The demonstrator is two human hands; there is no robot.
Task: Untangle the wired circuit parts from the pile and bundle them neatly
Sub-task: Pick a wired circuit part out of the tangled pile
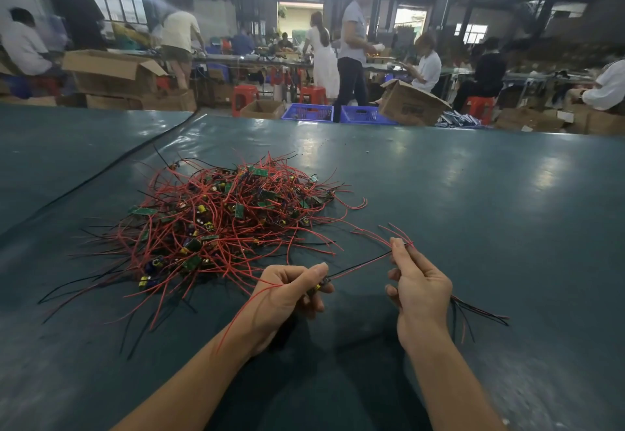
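Black, taut, the lead (358, 266) joins the circuit part (319, 287) gripped by the left hand (287, 292) to the pinching right hand (419, 290); tugging could snap it.

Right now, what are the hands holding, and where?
The left grip pinches a circuit part by its board end; the right grip pinches its wires near their far ends.

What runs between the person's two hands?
In the head view, a thin black wire stretches from the left hand to the right hand.
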